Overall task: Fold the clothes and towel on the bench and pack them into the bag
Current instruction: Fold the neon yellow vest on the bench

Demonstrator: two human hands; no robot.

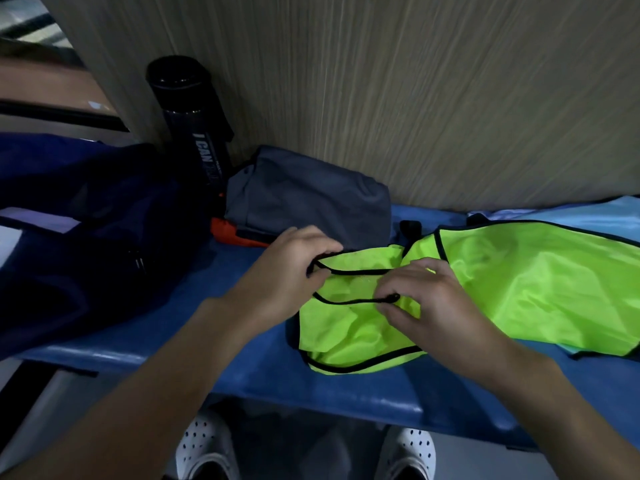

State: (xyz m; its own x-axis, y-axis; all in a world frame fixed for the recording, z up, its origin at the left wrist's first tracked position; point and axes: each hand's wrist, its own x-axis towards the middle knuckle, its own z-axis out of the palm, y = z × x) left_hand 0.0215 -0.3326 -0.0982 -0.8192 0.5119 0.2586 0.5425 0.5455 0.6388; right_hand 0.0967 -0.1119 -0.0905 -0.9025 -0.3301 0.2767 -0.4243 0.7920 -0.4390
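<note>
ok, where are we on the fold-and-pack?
Done: a grey garment lies folded on an orange item at the back of the bench. In hand: left hand and right hand both pinch the black trim of the green vest, mostly spread flat. Left: the light blue cloth under it, then moving all of these into the navy bag.

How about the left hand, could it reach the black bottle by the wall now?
Probably yes, once it lets go: the left hand pinches the green vest. The bottle stands upright by the wall, uncovered, between the bag and the folded grey garment.
</note>
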